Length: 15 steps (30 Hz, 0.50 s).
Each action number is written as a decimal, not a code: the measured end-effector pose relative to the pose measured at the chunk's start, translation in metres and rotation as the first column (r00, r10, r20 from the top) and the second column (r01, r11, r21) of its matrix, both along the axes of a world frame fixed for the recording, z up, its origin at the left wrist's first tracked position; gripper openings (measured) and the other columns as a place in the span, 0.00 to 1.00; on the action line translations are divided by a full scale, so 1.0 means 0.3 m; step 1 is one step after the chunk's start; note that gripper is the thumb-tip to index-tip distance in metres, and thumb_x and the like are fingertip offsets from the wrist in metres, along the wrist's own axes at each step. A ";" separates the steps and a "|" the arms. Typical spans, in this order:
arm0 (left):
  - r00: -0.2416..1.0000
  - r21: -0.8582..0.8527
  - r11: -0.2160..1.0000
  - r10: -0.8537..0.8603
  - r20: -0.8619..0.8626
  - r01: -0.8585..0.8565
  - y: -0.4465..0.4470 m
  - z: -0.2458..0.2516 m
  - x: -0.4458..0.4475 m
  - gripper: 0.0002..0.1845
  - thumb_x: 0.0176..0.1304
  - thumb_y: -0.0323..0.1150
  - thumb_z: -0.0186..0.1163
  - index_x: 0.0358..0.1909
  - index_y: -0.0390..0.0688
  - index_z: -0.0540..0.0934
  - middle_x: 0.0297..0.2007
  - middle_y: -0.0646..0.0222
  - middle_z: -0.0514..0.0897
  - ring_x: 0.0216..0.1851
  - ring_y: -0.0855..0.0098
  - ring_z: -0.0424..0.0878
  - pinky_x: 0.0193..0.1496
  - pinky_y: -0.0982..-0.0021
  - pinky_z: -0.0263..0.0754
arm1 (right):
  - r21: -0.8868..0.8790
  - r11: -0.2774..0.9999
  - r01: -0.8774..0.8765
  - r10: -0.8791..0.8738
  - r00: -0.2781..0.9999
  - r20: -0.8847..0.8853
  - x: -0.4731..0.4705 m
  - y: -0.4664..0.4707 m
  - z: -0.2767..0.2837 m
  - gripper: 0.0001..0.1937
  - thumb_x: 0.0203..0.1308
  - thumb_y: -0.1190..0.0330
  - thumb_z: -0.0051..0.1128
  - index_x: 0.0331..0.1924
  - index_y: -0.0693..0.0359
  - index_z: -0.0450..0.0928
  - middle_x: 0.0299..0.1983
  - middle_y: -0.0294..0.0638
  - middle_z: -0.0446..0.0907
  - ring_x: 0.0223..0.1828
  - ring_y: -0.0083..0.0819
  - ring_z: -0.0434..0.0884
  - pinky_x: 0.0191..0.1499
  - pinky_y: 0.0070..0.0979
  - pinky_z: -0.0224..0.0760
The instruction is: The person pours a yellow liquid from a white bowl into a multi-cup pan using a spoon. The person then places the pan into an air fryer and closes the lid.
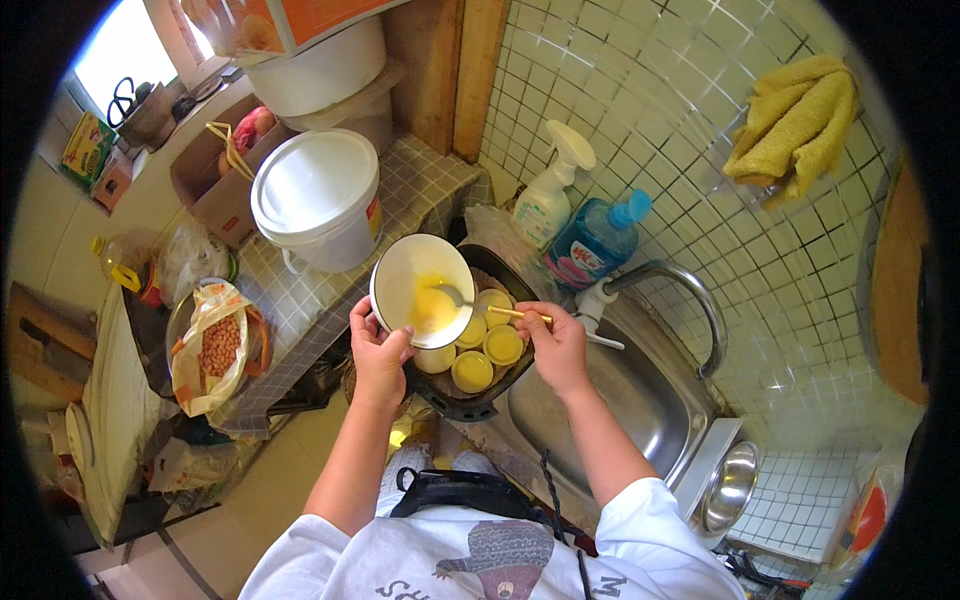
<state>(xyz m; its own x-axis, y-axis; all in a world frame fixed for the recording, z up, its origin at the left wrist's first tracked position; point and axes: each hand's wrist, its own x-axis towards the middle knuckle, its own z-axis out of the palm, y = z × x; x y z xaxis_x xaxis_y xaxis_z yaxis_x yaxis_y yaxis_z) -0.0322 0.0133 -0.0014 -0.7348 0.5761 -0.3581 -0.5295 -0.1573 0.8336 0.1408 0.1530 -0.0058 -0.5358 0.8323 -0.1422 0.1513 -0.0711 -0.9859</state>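
My left hand (380,346) grips the rim of a white bowl (397,274), which is tilted over a dark air fryer basket (442,406). Yellow liquid (433,304) lies in the bowl. In my right hand (553,337) is the gold handle of a spoon (450,295), whose bowl end rests inside the white bowl. Under both hands, the basket holds several small round cups (503,344) with yellow filling, standing on brown liner paper. Part of the cups is hidden by the bowl.
A stainless steel sink (607,405) with a curved faucet (675,271) lies right of the basket. Behind stand a spray bottle (546,202) and a blue soap bottle (592,244). A lidded white bucket (319,199) and a bag of peanuts (221,345) are at left.
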 end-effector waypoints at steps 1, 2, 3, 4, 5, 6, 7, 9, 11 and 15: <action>1.000 -0.002 1.000 0.000 -0.006 0.000 -0.002 0.001 -0.003 0.31 0.49 0.18 0.55 0.57 0.47 0.61 0.47 0.69 0.71 0.40 0.78 0.75 0.28 0.82 0.68 | -0.080 0.997 -0.005 0.003 1.000 -0.023 -0.003 0.004 -0.009 0.10 0.64 0.71 0.51 0.42 0.69 0.79 0.32 0.41 0.81 0.30 0.23 0.78 0.34 0.19 0.72; 1.000 -0.005 1.000 -0.002 -0.012 0.002 -0.007 0.002 -0.006 0.31 0.49 0.18 0.55 0.57 0.47 0.61 0.47 0.69 0.71 0.40 0.77 0.75 0.28 0.82 0.69 | -0.197 0.980 0.018 -0.023 0.999 -0.024 -0.001 0.003 -0.017 0.10 0.65 0.71 0.51 0.43 0.70 0.79 0.32 0.41 0.81 0.29 0.22 0.78 0.34 0.19 0.71; 1.000 -0.009 1.000 -0.005 -0.017 0.005 -0.010 0.003 -0.007 0.31 0.49 0.18 0.55 0.57 0.47 0.61 0.47 0.69 0.71 0.41 0.77 0.75 0.29 0.81 0.70 | -0.273 0.962 0.004 -0.021 0.998 -0.059 0.000 -0.001 -0.025 0.10 0.65 0.71 0.50 0.43 0.70 0.78 0.32 0.40 0.81 0.29 0.22 0.77 0.34 0.18 0.71; 1.000 -0.013 1.000 -0.009 -0.019 0.009 -0.013 0.003 -0.007 0.31 0.49 0.19 0.55 0.57 0.47 0.61 0.48 0.68 0.71 0.42 0.77 0.76 0.30 0.80 0.72 | -0.381 0.924 0.017 -0.047 0.996 -0.071 -0.002 -0.007 -0.032 0.11 0.66 0.72 0.49 0.44 0.71 0.78 0.32 0.40 0.80 0.29 0.22 0.77 0.34 0.18 0.71; 1.000 -0.018 1.000 -0.014 -0.021 0.013 -0.016 0.004 -0.007 0.31 0.50 0.19 0.55 0.57 0.47 0.61 0.48 0.68 0.71 0.43 0.76 0.76 0.31 0.79 0.73 | -0.503 0.864 0.030 -0.080 0.994 -0.079 -0.002 -0.013 -0.037 0.11 0.66 0.72 0.48 0.45 0.71 0.77 0.31 0.40 0.80 0.29 0.21 0.77 0.34 0.17 0.70; 1.000 -0.022 1.000 -0.018 -0.024 0.018 -0.018 0.004 -0.007 0.30 0.50 0.19 0.55 0.57 0.47 0.61 0.49 0.68 0.71 0.44 0.75 0.76 0.32 0.79 0.75 | -0.502 0.864 0.030 -0.089 0.992 -0.093 0.000 -0.015 -0.040 0.11 0.67 0.71 0.48 0.45 0.70 0.77 0.31 0.39 0.80 0.29 0.21 0.77 0.35 0.17 0.70; 1.000 -0.015 1.000 -0.018 -0.016 0.017 -0.021 0.006 -0.008 0.30 0.50 0.19 0.55 0.57 0.47 0.61 0.50 0.67 0.71 0.45 0.74 0.76 0.33 0.77 0.76 | -0.518 0.855 0.033 -0.103 0.989 -0.106 0.003 -0.018 -0.040 0.11 0.67 0.71 0.48 0.46 0.70 0.77 0.31 0.39 0.80 0.29 0.22 0.77 0.35 0.17 0.70; 1.000 -0.003 1.000 -0.014 0.004 0.014 -0.029 0.009 -0.011 0.30 0.50 0.19 0.55 0.57 0.47 0.61 0.51 0.67 0.71 0.47 0.72 0.77 0.37 0.74 0.79 | -0.527 0.849 0.044 -0.130 0.983 -0.127 0.011 -0.017 -0.037 0.11 0.67 0.71 0.48 0.46 0.69 0.77 0.31 0.39 0.80 0.30 0.22 0.77 0.35 0.17 0.70; 1.000 0.009 1.000 0.006 -0.002 -0.006 -0.038 0.013 -0.013 0.30 0.50 0.19 0.55 0.57 0.47 0.61 0.51 0.66 0.71 0.48 0.71 0.76 0.39 0.73 0.79 | -0.511 0.857 0.059 -0.156 0.976 -0.149 0.034 -0.001 -0.027 0.12 0.67 0.70 0.47 0.46 0.70 0.77 0.32 0.39 0.80 0.30 0.22 0.77 0.35 0.17 0.70; 0.999 -0.048 0.999 0.024 -0.031 -0.026 -0.049 0.022 -0.026 0.31 0.51 0.19 0.55 0.58 0.47 0.60 0.51 0.66 0.71 0.49 0.69 0.76 0.42 0.69 0.80 | -0.492 0.865 0.103 -0.183 0.976 -0.119 0.098 0.046 -0.005 0.12 0.67 0.67 0.50 0.46 0.68 0.77 0.32 0.38 0.79 0.31 0.22 0.77 0.37 0.17 0.71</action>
